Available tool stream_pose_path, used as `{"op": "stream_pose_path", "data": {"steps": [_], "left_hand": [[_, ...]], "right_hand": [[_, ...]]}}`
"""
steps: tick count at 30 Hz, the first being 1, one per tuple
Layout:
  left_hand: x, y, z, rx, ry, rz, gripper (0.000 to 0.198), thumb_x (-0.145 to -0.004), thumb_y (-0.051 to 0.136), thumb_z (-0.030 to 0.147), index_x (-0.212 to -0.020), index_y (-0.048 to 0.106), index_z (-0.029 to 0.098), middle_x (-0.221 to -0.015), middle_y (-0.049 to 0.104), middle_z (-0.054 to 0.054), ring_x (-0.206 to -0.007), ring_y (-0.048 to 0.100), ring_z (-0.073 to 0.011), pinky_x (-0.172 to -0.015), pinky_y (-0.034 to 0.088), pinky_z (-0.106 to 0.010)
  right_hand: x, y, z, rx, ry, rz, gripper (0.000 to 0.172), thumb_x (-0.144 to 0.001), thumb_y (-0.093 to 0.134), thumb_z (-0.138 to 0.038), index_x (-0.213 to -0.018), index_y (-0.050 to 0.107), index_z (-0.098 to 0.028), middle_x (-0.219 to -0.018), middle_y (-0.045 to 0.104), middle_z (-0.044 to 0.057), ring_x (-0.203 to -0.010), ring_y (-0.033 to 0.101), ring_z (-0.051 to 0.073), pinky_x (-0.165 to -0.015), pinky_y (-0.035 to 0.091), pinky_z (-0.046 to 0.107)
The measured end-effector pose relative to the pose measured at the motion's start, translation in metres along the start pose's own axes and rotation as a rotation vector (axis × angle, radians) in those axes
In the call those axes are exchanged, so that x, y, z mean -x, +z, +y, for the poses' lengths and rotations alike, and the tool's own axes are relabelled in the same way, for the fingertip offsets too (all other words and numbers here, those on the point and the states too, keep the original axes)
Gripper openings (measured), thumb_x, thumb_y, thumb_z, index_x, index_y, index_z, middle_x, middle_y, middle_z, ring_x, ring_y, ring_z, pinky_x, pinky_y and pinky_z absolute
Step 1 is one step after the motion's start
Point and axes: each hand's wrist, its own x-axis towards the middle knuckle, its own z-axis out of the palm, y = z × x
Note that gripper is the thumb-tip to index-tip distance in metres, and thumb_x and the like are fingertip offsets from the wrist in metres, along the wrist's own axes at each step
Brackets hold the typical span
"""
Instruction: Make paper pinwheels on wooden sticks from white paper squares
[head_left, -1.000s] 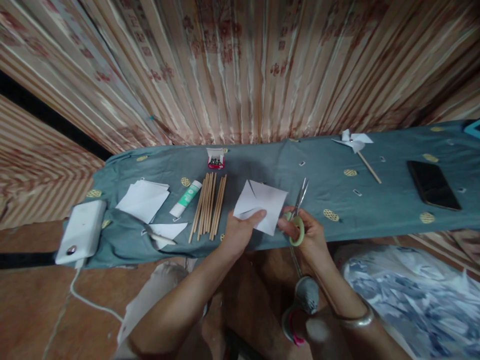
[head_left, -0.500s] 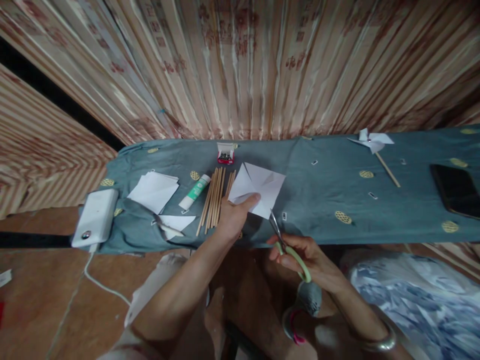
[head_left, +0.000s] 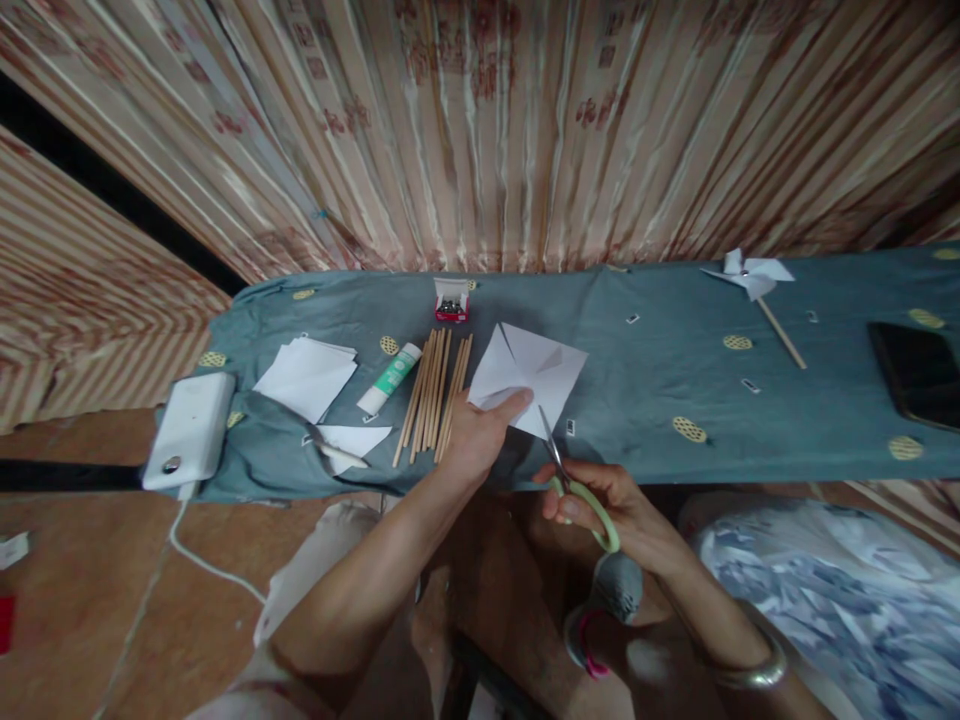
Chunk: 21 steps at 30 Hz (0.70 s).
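Observation:
My left hand (head_left: 484, 430) pinches a square sheet of white paper (head_left: 559, 365) by its near left side, thumb on top. Slits run inward from some of the sheet's corners. In my right hand (head_left: 600, 495) are scissors (head_left: 606, 525) with pale green handles, fingers wrapped round the loops. Their blades reach the paper's near corner, beside my left thumb. Wooden sticks (head_left: 427, 395) lie just left of the sheet. A glue stick (head_left: 390, 380) with a green label rests left of them. Behind stands a small red box (head_left: 451, 305) of metal pins, its lid up.
A stack of white paper (head_left: 307, 378), a loose paper piece with a pale, pointed tool (head_left: 341, 455) on it, and a white device (head_left: 191, 430) with a cable occupy the left. On the right lie a paper pinwheel (head_left: 750, 272) on a stick and a black phone (head_left: 911, 370). Curtains (head_left: 487, 150) hang behind.
My left hand and the paper have shifted slightly right. The scissor blades now overlap the sheet's near corner further in than before.

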Motion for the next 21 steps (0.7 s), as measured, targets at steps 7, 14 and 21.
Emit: {"op": "stream_pose_path", "data": {"steps": [7,14,21], "left_hand": [[0.0025,-0.0001,-0.0001,-0.012,0.003,-0.032,0.02,-0.059,0.079,0.026,-0.075,0.073,0.015,-0.088,0.076,-0.008,-0.08,0.069,-0.0212,-0.08,0.052,-0.033],[0.0009,-0.0001,-0.0034,0.008,0.013,-0.048,0.02,-0.059,0.079,0.026,-0.074,0.073,0.014,-0.087,0.076,-0.008,-0.08,0.069,-0.0204,-0.081,0.051,-0.032],[-0.0003,-0.0001,-0.0028,0.012,0.005,-0.038,0.021,-0.057,0.079,0.027,-0.074,0.072,0.016,-0.088,0.075,-0.008,-0.084,0.068,-0.0222,-0.081,0.051,-0.034]], "right_hand": [[-0.0007,-0.0016,0.0012,-0.01,0.005,-0.002,0.043,-0.072,0.071,-0.054,-0.092,0.067,-0.016,-0.068,0.061,0.001,-0.059,0.051,0.011,-0.054,0.043,0.023],[-0.0004,-0.0013,0.0007,-0.018,0.012,-0.005,0.046,-0.072,0.071,-0.056,-0.093,0.067,-0.016,-0.069,0.061,0.001,-0.06,0.052,0.011,-0.056,0.045,0.024],[-0.0008,-0.0011,0.0003,-0.012,0.009,-0.008,0.043,-0.072,0.071,-0.055,-0.091,0.067,-0.016,-0.066,0.059,0.0,-0.06,0.051,0.011,-0.056,0.044,0.024]]}}
